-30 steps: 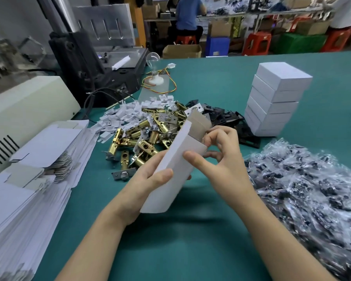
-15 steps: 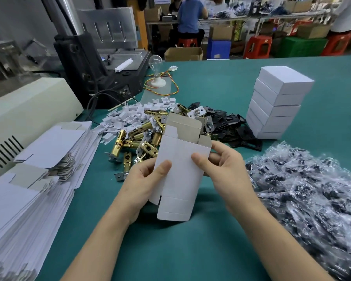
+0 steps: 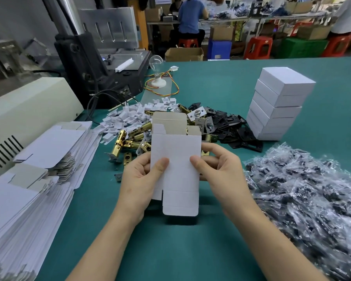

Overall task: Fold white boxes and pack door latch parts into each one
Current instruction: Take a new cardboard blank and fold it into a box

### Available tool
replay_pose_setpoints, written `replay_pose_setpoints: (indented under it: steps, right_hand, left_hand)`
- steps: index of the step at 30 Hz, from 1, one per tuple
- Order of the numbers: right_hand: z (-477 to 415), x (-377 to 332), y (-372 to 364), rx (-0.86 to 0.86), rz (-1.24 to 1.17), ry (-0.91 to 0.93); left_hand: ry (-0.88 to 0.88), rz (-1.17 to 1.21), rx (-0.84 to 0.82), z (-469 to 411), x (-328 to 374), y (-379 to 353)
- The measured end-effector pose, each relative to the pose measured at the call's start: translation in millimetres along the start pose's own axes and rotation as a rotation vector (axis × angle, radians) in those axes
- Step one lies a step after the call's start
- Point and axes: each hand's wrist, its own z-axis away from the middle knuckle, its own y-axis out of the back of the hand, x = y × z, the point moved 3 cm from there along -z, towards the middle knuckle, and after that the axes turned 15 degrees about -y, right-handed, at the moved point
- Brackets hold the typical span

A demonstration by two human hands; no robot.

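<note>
White box [image 3: 176, 169] upright w/ flaps unfolded, over counter [image 3: 190, 250], just this side of brass latch parts [image 3: 130, 142]. L hand [image 3: 138, 185] & R hand [image 3: 223, 175] pinch its sides, fingers [image 3: 217, 153] behind, thumbs in front. Thin card, prob. light, creases easily; hold by edges, not flaps.

bright, even overhead light | soft shadows | edges warped, blurred

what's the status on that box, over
Holding the white box in left hand and right hand. Top and bottom flaps unfolded. Behind it the brass latch pile, nothing blocking.
</note>
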Motion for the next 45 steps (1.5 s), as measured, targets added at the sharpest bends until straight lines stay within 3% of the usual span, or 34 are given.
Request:
replay_pose_setpoints:
  steps: [7, 16, 29, 37, 45]
  right_hand:
    - [-1, -2, 6, 0.061, 0.067, 0.046]
    - [3, -5, -5, -0.062, 0.111, 0.112]
    - [4, -5, -1, 0.034, 0.244, 0.107]
    - [4, -3, -3, 0.046, 0.221, 0.025]
    - [3, -3, -1, 0.007, 0.091, -0.085]
  left_hand:
    - [-0.185, -0.147, 0.009, 0, 8, -3]
    - [-0.260, -0.183, -0.091, 2, 11, -4]
    - [-0.185, -0.106, -0.169, 5, 9, -2]
    - [-0.175, -0.185, -0.155, 2, 6, -4]
    - [-0.283, -0.372, -0.237, 0, 4, -4]
